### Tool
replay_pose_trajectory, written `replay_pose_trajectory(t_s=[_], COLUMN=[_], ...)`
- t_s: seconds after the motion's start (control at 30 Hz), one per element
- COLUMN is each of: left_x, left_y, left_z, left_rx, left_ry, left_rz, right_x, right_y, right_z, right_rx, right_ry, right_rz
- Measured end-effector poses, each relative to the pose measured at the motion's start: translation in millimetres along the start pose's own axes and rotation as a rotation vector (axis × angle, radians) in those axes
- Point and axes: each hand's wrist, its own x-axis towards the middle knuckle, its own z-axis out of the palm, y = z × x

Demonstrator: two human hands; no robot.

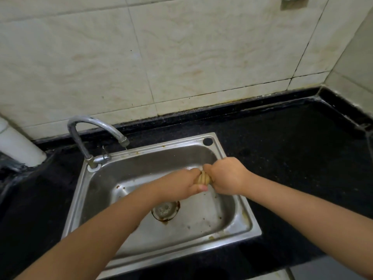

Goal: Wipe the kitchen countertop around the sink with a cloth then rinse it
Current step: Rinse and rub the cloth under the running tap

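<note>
Tightly twisted tan cloth [203, 177], left hand [182, 183] gripping, right hand [228, 176] gripping, above sink [238, 203]

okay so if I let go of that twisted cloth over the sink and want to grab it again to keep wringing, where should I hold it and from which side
Grip the cloth at its two ends, as the left hand and right hand do now. It is twisted into a short, ridged roll lying roughly left to right above the sink basin, so come in from each side, fingers curled around an end, leaving the coiled middle free to twist.
</note>
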Motion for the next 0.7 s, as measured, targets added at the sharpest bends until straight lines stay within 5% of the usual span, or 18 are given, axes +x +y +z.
replay_pose_trajectory(t_s=[0.1, 0.3, 0.7], left_x=[5.5, 13.3, 18.0], left_y=[-5.7, -14.2, -9.2], left_z=[12.7, 33.8, 31.9], left_rx=[0.275, 0.331, 0.629], left_ry=[-0.002, 0.006, 0.038], left_rz=[-0.067, -0.066, 0.059], right_x=[3.0, 3.0, -7.5], right_y=[-4.4, -1.6, 14.1], right_z=[8.3, 30.6, 35.6], right_rx=[0.188, 0.754, 1.327], right_ry=[-0.245, -0.479, -0.683], right_rz=[0.117, 0.282, 0.339])
